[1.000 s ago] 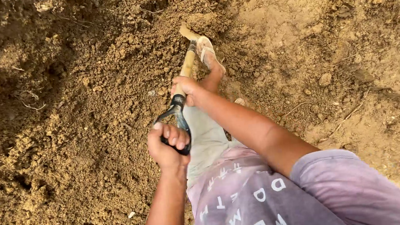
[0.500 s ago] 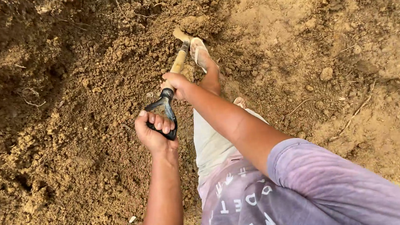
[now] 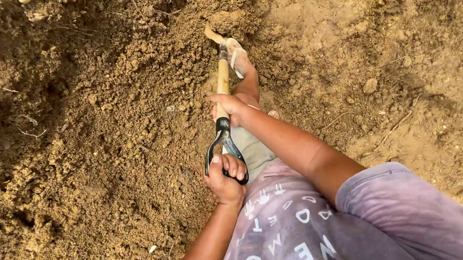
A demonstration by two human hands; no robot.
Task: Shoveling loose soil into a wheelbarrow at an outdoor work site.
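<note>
Spade [image 3: 221,85] stood steep in the dirt, and look where it had gone: the shaft had swung further up the picture than a second earlier, the blade end [image 3: 212,34] now dug in near the top of the trench, just beside the foot [image 3: 240,61]. That was a real shift. The tool had been pushed forward and down into the loose soil [image 3: 101,131], so the stroke looked like a bite into the ground rather than a lift.

Left hand [image 3: 226,178] was clamped round the black D-handle [image 3: 221,151], fingers wrapped right over the bar. Right hand [image 3: 229,106] was closed on the wooden shaft just above the handle's collar. Both grips were tight, no gap showing.

Against the earlier frames, the hands sat further apart along the tool, the left one lower and nearer the shirt [image 3: 286,232], the right arm stretched out straighter. The foot was planted by the blade as before. A small stone [image 3: 370,85] lay off to the right on the paler earth, untouched.
</note>
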